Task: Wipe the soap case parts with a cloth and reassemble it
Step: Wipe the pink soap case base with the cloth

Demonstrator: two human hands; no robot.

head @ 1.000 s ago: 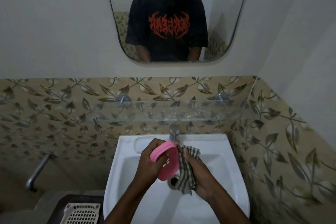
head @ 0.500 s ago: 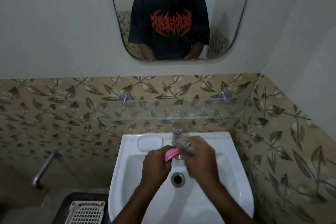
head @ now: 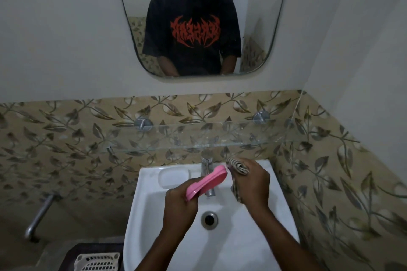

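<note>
Soap case part [head: 207, 182] — a pink oval piece — sits in the left hand [head: 179, 205], gripped at its near, lower-left end. Its long axis runs diagonally, from the hand up and to the right, with the free end pointing toward the tap [head: 207, 174] and the right hand [head: 251, 185]. It is seen nearly edge-on, held above the white basin [head: 259, 246], in front of the tap spout. The right hand is closed around a striped cloth [head: 239, 166], which bunches out above the fingers and hangs a little below the palm; the cloth lies just beside the part's far tip, and contact cannot be made out. A white slotted basket [head: 97, 262] shows at the lower left. In the mirror [head: 259, 17], the person's dark T-shirt carries a jagged red print — reversed and too stylised to read.
</note>
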